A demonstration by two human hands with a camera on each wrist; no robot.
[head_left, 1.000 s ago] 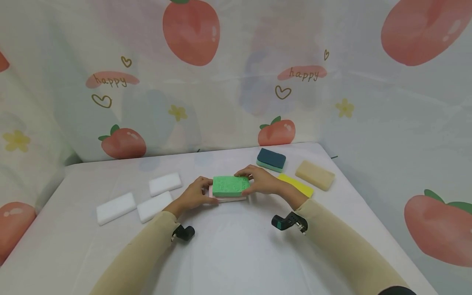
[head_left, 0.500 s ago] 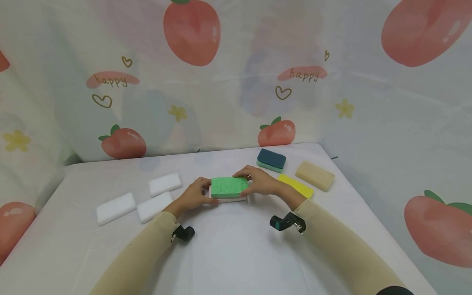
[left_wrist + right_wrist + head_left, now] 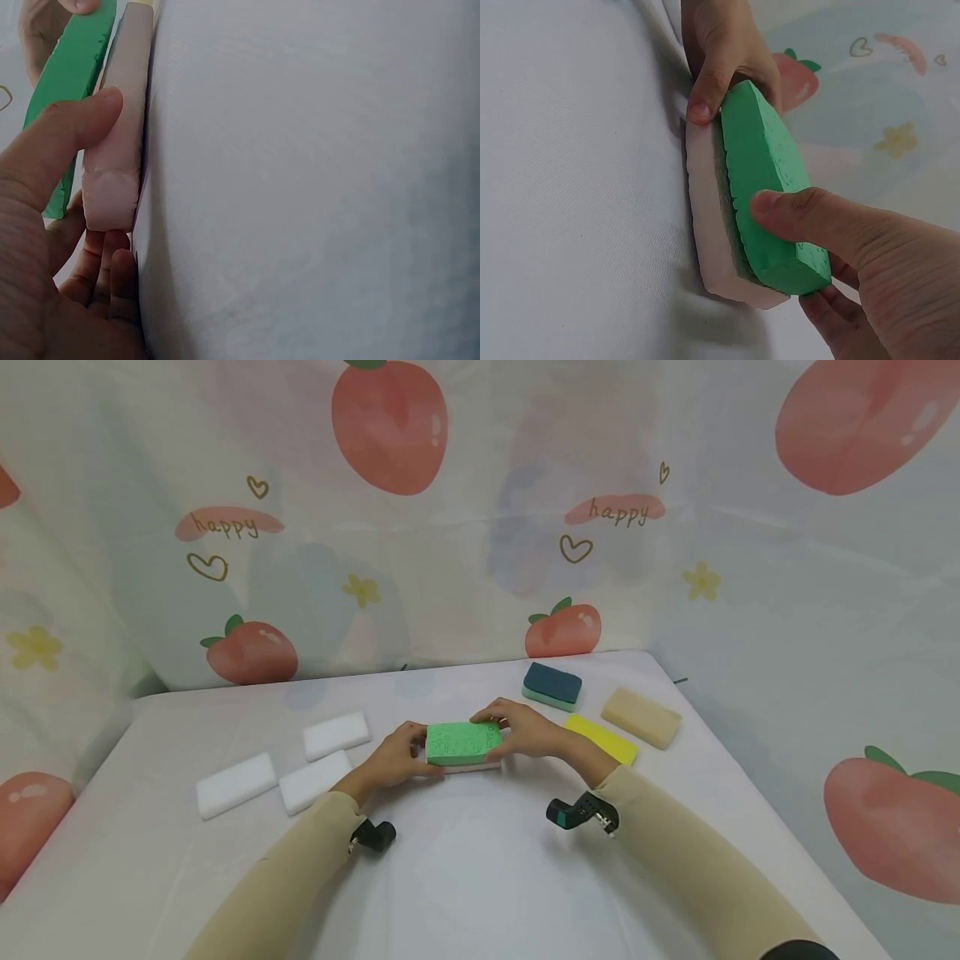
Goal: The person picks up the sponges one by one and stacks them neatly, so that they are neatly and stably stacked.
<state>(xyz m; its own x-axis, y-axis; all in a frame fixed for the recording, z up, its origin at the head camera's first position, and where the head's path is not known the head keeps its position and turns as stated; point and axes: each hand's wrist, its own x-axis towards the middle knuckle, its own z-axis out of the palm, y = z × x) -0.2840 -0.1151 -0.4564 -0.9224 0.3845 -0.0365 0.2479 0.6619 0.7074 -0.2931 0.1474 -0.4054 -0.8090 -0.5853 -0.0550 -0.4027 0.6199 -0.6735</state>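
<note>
A pale pink sponge (image 3: 120, 142) lies flat on the white cloth in the middle of the table. My left hand (image 3: 393, 760) grips its left end, thumb on the front side and fingers behind. Above it is a green sponge (image 3: 459, 743) with a pitted surface, covering most of the pink one in the head view. My right hand (image 3: 528, 729) pinches the green sponge by its right end, thumb (image 3: 772, 210) on the front side. A dark narrow gap shows between the two sponges in the right wrist view; whether they touch anywhere I cannot tell.
On the left lie three white sponges (image 3: 236, 785). To the right, a yellow sponge (image 3: 600, 737) sits partly behind the right forearm, with a beige sponge (image 3: 641, 717) and a dark-topped green sponge (image 3: 552, 685) beyond. A printed curtain (image 3: 465, 552) hangs behind the table.
My right hand has shifted the green sponge slightly left and nearer to me, bringing it more squarely over the pink sponge. The left hand stays in place.
</note>
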